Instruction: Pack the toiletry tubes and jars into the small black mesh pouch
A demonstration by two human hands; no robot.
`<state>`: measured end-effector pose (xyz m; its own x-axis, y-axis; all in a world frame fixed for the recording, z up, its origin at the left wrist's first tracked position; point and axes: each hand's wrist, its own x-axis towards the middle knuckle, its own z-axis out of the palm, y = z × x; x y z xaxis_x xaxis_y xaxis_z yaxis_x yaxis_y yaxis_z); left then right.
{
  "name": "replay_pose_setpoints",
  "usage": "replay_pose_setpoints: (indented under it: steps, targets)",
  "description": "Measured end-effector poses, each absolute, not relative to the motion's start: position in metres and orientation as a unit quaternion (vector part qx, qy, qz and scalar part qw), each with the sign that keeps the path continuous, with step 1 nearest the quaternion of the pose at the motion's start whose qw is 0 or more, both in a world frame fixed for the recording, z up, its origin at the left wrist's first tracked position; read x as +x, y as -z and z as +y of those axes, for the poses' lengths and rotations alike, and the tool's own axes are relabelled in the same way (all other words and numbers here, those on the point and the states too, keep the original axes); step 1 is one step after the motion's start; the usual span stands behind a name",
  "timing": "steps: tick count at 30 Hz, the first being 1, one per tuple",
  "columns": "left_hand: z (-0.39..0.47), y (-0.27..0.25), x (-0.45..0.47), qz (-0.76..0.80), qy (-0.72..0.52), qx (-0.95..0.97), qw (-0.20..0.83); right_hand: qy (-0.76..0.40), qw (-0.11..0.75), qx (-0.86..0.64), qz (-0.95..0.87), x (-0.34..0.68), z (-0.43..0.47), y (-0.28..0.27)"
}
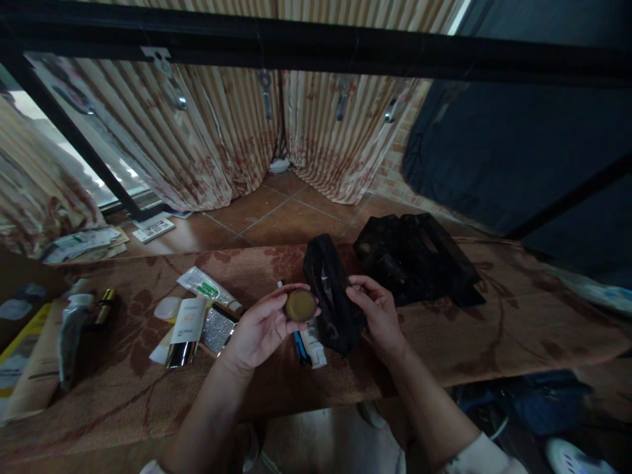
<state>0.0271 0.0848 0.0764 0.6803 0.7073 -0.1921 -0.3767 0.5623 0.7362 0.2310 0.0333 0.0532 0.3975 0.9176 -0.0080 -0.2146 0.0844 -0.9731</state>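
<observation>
Between the thumb and fingers of my left hand (261, 326) is a small round jar with a gold-brown lid (301, 305). My right hand (378, 309) pinches the right edge of a black mesh pouch (328, 289), which lies partly open beside the jar. Under and next to the pouch are a white tube (313, 345) and a blue-and-black slim item (301, 349). Left of my left hand lie a white-and-green tube (207, 286), a glittery silver case (218, 329) and a white tube with a shiny dark cap (187, 329).
A larger black mesh bag (409, 257) rests to the right on the brown patterned cloth (484, 342). Several bottles and packs, one a clear-wrapped bottle (74, 336), stand at the left. A dark metal bar (316, 49) with hooks crosses above, before striped curtains (197, 131).
</observation>
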Motion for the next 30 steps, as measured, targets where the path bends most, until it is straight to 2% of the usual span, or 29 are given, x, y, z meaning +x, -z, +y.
replay_pose_setpoints:
  steps: [13,30]
  targets:
    - [0.0831,-0.0799,0.0254,0.22,-0.306,0.361,0.853,-0.434,0.653,-0.52,-0.339,0.2304,0.0323,-0.0544]
    - [0.0919,-0.0725,0.0317,0.344,-0.347,0.257,0.834,-0.445,0.662,-0.5,-0.337,0.2311,0.0332,-0.0531]
